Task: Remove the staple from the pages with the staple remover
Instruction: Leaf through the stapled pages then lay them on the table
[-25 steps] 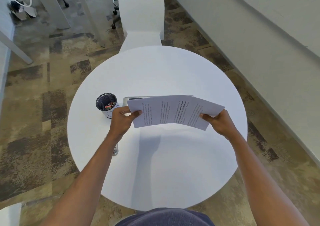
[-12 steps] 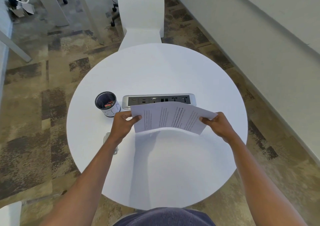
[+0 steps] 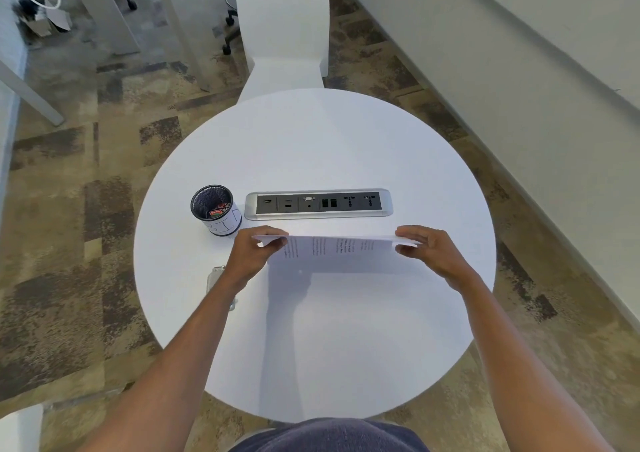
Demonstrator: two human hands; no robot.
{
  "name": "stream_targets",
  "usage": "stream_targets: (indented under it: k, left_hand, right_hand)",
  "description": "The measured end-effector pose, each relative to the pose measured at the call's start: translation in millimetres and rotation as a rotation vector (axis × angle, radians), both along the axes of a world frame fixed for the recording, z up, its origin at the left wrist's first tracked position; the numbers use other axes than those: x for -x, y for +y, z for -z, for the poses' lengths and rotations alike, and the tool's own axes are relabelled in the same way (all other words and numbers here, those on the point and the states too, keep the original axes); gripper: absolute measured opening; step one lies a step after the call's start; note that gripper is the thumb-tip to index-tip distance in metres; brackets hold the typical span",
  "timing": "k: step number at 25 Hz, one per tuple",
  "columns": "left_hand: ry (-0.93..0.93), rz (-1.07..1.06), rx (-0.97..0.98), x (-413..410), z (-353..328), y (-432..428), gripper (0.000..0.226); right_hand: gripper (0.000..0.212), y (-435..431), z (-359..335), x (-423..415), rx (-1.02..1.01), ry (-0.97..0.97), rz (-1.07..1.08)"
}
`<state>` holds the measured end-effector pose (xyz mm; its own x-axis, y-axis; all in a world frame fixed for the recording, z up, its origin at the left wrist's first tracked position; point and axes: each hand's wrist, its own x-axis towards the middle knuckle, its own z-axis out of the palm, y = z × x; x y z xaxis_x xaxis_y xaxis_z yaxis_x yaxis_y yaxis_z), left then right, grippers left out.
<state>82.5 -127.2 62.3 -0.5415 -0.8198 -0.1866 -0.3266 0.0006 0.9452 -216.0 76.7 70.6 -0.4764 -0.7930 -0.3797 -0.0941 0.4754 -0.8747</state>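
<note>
I hold the printed pages (image 3: 332, 249) just above the round white table (image 3: 311, 146), seen nearly edge-on and tilted toward me. My left hand (image 3: 251, 256) pinches their left end and my right hand (image 3: 431, 254) pinches their right end. The staple is too small to make out. A small clear and metal object (image 3: 216, 280), possibly the staple remover, lies on the table partly hidden under my left wrist.
A black mesh cup (image 3: 216, 214) with small items stands at the table's left. A silver power and port strip (image 3: 318, 204) is set into the table behind the pages. A white chair (image 3: 285, 25) stands at the far side.
Both hands have lowered the pages toward the table and tipped them flatter, so the power strip behind them has come into full view.
</note>
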Motion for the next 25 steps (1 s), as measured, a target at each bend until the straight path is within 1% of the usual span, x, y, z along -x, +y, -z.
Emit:
stream_targets:
  k: [2, 3, 4, 5, 6, 7, 8, 9, 10, 11, 12, 13, 14, 15, 16, 17, 18, 20, 22, 23, 25]
  left_hand:
    - [0.002, -0.02, -0.008, 3, -2, 1, 0.01]
    - [0.0, -0.028, -0.015, 4, -5, 0, 0.01]
    - [-0.01, -0.025, -0.013, 7, -9, -2, 0.01]
    - [-0.027, -0.008, 0.001, 10, -16, -5, 0.01]
    - [-0.05, 0.019, 0.024, 14, -24, -8, 0.008]
    - [-0.069, 0.054, 0.058, 19, -33, -12, 0.008]
    - [-0.083, 0.096, 0.101, 24, -41, -17, 0.011]
    - [-0.095, 0.148, 0.148, 29, -50, -21, 0.016]
    - [-0.113, 0.202, 0.183, 35, -60, -24, 0.02]
    - [-0.137, 0.257, 0.202, 40, -70, -26, 0.02]
    - [-0.165, 0.306, 0.211, 46, -80, -27, 0.018]
    - [-0.195, 0.352, 0.221, 51, -89, -28, 0.015]
    - [-0.223, 0.394, 0.227, 56, -99, -27, 0.011]
    - [-0.24, 0.433, 0.227, 60, -109, -26, 0.007]
    - [-0.243, 0.463, 0.218, 63, -116, -25, 0.005]
    - [-0.241, 0.488, 0.199, 65, -122, -24, 0.003]
    - [-0.243, 0.508, 0.175, 65, -126, -24, 0.003]
    - [-0.237, 0.53, 0.125, 62, -128, -25, 0.011]
    - [-0.18, 0.484, 0.115, 55, -119, -25, 0.021]
    - [-0.155, 0.423, 0.142, 51, -111, -25, 0.024]
    - [-0.142, 0.221, 0.206, 38, -88, -22, 0.028]
  right_hand:
    - [0.022, -2, -1, 0, 0.006, 0.061, -0.015]
    - [0.022, -2, -5, -1, 0.0, 0.065, -0.018]
    - [0.029, -2, -9, -1, -0.003, 0.056, -0.016]
    - [0.041, -1, -16, 0, 0.002, 0.044, -0.011]
    - [0.059, 0, -24, 3, 0.007, 0.046, 0.005]
    - [0.078, 0, -35, 5, 0.0, 0.08, 0.028]
    - [0.094, 1, -48, 6, -0.022, 0.165, 0.043]
    - [0.104, 0, -63, 6, -0.046, 0.285, 0.039]
    - [0.109, -2, -78, 3, -0.058, 0.41, 0.001]
    - [0.108, -6, -90, -2, -0.051, 0.499, -0.069]
    - [0.104, -12, -101, -9, -0.045, 0.525, -0.168]
    - [0.097, -19, -107, -17, -0.05, 0.502, -0.28]
    - [0.085, -26, -109, -24, -0.068, 0.464, -0.385]
    - [0.068, -31, -106, -30, -0.082, 0.425, -0.46]
    - [0.048, -35, -102, -35, -0.08, 0.394, -0.491]
    - [0.028, -37, -97, -40, -0.067, 0.362, -0.478]
    - [0.016, -37, -91, -44, -0.052, 0.319, -0.443]
    - [0.018, -36, -77, -47, -0.04, 0.257, -0.37]
    - [0.024, -31, -60, -43, -0.035, 0.178, -0.308]
    - [0.025, -28, -49, -41, -0.033, 0.112, -0.257]
    - [0.021, -20, -26, -39, -0.002, -0.088, -0.11]
